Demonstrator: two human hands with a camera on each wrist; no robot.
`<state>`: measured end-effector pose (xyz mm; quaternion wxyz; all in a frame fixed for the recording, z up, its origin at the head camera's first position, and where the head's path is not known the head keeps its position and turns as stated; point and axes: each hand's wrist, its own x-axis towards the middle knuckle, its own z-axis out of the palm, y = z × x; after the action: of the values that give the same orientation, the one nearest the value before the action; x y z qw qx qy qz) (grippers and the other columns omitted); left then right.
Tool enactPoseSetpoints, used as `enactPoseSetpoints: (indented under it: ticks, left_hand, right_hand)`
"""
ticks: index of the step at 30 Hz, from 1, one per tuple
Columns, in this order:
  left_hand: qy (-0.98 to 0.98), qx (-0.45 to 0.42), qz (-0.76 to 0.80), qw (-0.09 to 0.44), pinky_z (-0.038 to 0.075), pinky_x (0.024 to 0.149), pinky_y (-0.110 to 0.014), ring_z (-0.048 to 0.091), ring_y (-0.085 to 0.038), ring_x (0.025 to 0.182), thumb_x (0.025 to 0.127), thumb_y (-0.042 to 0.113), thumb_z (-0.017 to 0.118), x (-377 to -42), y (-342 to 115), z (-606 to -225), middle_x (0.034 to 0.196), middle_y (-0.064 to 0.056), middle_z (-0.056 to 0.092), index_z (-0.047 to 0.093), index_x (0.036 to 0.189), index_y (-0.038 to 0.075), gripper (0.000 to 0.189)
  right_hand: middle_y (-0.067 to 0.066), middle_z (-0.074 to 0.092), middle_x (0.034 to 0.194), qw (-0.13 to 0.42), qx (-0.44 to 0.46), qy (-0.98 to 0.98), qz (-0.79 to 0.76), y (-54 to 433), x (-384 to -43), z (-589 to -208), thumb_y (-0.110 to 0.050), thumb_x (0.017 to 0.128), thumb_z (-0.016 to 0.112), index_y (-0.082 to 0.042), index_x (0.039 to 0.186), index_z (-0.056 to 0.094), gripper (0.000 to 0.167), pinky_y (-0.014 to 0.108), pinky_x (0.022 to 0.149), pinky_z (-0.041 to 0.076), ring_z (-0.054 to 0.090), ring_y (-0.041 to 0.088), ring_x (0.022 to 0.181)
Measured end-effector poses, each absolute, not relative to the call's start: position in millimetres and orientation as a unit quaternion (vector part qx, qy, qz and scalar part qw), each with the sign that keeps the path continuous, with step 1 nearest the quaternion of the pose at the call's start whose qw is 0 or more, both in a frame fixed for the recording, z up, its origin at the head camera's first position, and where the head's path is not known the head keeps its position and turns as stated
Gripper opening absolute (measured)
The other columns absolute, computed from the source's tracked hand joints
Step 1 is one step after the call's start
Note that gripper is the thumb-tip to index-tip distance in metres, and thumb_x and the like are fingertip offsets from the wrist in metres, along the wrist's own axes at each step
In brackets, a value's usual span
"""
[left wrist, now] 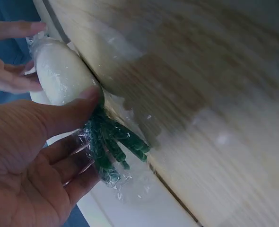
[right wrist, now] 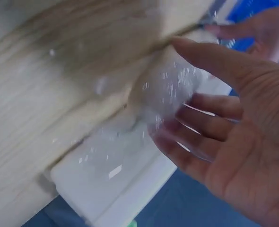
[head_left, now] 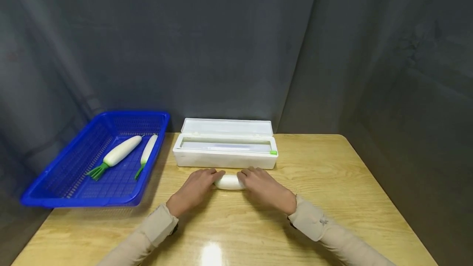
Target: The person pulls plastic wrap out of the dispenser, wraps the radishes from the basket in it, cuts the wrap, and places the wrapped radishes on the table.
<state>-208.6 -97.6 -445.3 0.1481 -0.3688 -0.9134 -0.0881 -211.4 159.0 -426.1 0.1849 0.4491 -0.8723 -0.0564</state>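
Observation:
A white radish [head_left: 229, 182] lies on the table in front of the person, wrapped in clear plastic film that glistens in both wrist views. The left hand [head_left: 195, 189] holds its leafy end, thumb on the near side and fingers on the far side. Green stalks [left wrist: 113, 142] stick out below that thumb under crinkled film [left wrist: 125, 184]. At the opposite end the right hand [head_left: 265, 189] grips the radish between thumb and fingers, where loose film [right wrist: 123, 123] spreads past the tip. In the head view the hands hide both ends.
Just behind the hands stands a white film dispenser box [head_left: 225, 160], its lid [head_left: 227, 126] raised and a green slider [head_left: 273, 152] at the right. On the left a blue basket [head_left: 92, 202] contains two more white radishes, one thick [head_left: 123, 151] and one slim [head_left: 149, 149]. Dark curtains enclose the table.

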Motion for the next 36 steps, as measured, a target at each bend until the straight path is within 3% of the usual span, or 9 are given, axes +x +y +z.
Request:
enactPoseSetpoints:
  ticks: [6,9,13,18,24,30,36]
  left_hand:
    - [-0.906,-0.376,-0.096,0.166,0.058,0.085,-0.043,0.070,-0.028,0.099,0.082,0.003,0.087,-206,-99,-449,0.112,-0.012,0.071,0.068,0.129,0.005,0.051]
    - [-0.905,-0.371,-0.121,0.167,0.054,0.098,-0.049,0.067,-0.033,0.115,0.084,0.010,0.088,-208,-101,-445,0.127,-0.016,0.068,0.068,0.132,0.004,0.052]
    - [-0.908,-0.352,-0.145,0.178,0.050,0.105,-0.053,0.063,-0.035,0.126,0.090,0.021,0.084,-214,-105,-435,0.135,-0.016,0.065,0.067,0.135,0.005,0.051]
    - [-0.901,-0.338,-0.148,0.228,0.051,0.105,-0.054,0.062,-0.035,0.126,0.094,0.017,0.080,-222,-111,-430,0.134,-0.017,0.066,0.068,0.132,0.004,0.042]
    - [-0.887,-0.327,-0.143,0.292,0.049,0.104,-0.057,0.061,-0.039,0.125,0.089,0.006,0.083,-230,-121,-431,0.132,-0.022,0.065,0.068,0.131,0.002,0.045]
    - [-0.889,-0.320,-0.120,0.306,0.049,0.100,-0.058,0.063,-0.039,0.121,0.088,0.004,0.082,-235,-128,-434,0.128,-0.021,0.068,0.068,0.131,0.003,0.045]
    - [-0.893,-0.306,-0.127,0.303,0.051,0.097,-0.055,0.065,-0.038,0.119,0.090,-0.003,0.077,-237,-130,-432,0.125,-0.018,0.070,0.069,0.128,0.003,0.039]
  right_hand:
    - [0.002,0.070,0.098,0.178,0.441,-0.877,-0.067,145,-214,-440,-0.031,0.088,0.086,-0.008,0.107,0.063,0.037,0.032,0.071,0.053,0.064,0.020,0.088]
    - [0.002,0.070,0.098,0.177,0.440,-0.878,-0.062,145,-215,-442,-0.034,0.088,0.086,-0.008,0.108,0.064,0.039,0.032,0.071,0.054,0.064,0.019,0.087]
    - [0.002,0.071,0.097,0.183,0.442,-0.876,-0.062,145,-218,-441,-0.033,0.087,0.087,-0.008,0.107,0.066,0.039,0.032,0.070,0.056,0.065,0.019,0.085]
    - [0.003,0.071,0.094,0.167,0.437,-0.883,-0.034,147,-221,-440,-0.028,0.088,0.087,-0.009,0.104,0.066,0.032,0.032,0.066,0.054,0.063,0.020,0.080]
    - [0.004,0.068,0.089,0.175,0.432,-0.885,-0.001,152,-221,-438,-0.018,0.088,0.082,-0.008,0.099,0.066,0.021,0.031,0.061,0.050,0.062,0.021,0.077]
    - [0.007,0.065,0.088,0.184,0.425,-0.885,0.045,166,-216,-431,-0.010,0.086,0.081,-0.005,0.095,0.065,0.019,0.024,0.054,0.040,0.058,0.019,0.070]
    - [0.006,0.063,0.086,0.202,0.414,-0.886,0.045,184,-209,-425,-0.006,0.081,0.082,-0.005,0.092,0.063,0.021,0.022,0.051,0.038,0.055,0.016,0.067]
